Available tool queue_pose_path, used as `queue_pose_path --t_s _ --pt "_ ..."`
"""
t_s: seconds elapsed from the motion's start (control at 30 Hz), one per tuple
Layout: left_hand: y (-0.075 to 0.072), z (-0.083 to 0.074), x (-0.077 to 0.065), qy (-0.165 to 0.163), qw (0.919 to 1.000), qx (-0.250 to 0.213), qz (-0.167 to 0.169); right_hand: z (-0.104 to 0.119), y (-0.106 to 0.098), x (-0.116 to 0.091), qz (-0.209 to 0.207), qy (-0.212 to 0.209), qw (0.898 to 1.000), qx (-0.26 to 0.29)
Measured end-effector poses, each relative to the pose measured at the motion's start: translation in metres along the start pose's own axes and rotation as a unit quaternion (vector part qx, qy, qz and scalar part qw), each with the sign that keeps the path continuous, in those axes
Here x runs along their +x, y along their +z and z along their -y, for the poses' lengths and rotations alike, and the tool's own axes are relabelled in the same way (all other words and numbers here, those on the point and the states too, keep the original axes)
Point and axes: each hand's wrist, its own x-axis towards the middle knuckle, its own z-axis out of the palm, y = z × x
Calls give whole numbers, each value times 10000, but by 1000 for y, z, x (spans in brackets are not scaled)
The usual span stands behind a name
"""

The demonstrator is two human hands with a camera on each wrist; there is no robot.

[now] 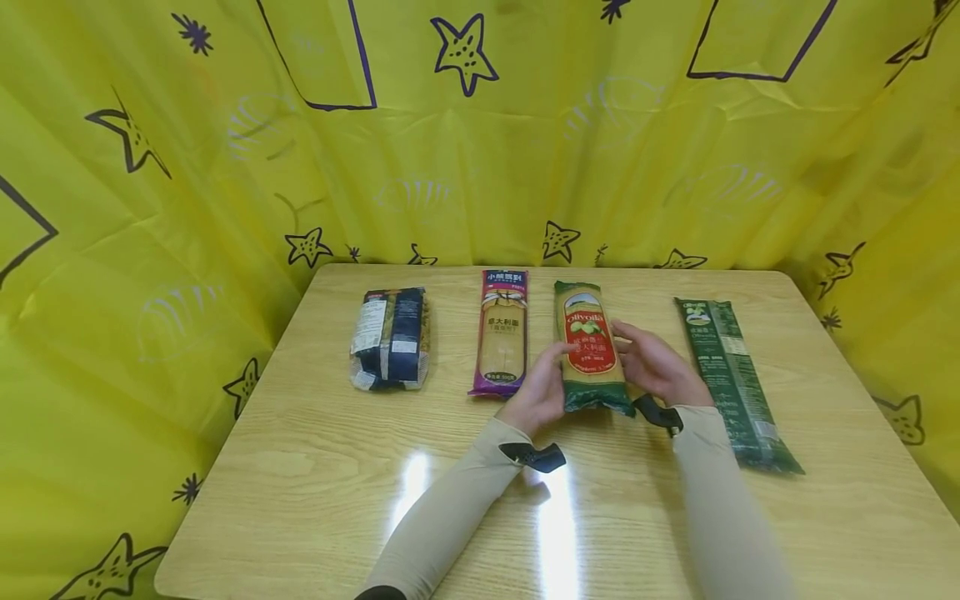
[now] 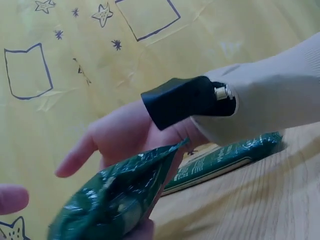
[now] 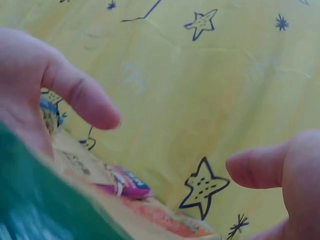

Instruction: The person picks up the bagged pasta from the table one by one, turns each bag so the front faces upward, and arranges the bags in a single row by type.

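Both hands hold a pack of spaghetti (image 1: 588,367), with a red label and green ends, by its two long sides. The left hand (image 1: 538,390) grips its left side, its thumb overlapping the label in the head view. At the other side is the right hand (image 1: 666,368), its fingers partly hidden by the pack. Seen from the left wrist, the pack's green end (image 2: 110,200) is tilted, above the table. Both thumbs stand out above the pack in the right wrist view, the left thumb (image 3: 92,102) on one side and the right thumb (image 3: 257,167) opposite.
On the wooden table (image 1: 300,467), a purple-edged pasta pack (image 1: 502,333) lies left of the hands. Farther left is a dark blue pasta bag (image 1: 390,337). A long green pack (image 1: 735,383) lies beside the right forearm. A yellow curtain (image 1: 480,167) hangs behind the table.
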Motion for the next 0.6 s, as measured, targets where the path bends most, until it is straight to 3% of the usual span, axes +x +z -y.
queue_pose_path --t_s 0.13,0.33,0.6 --pt "-1 -1 -1 -94 9998 146 119 6 4 -3 -106 -108 9998 -127" --pt "-1 -5 -2 -115 9985 490 -210 11 7 -7 -233 -214 9994 -127" --pt "-2 -11 -3 28 9977 604 -297 10 7 -5 -284 -228 9990 245"
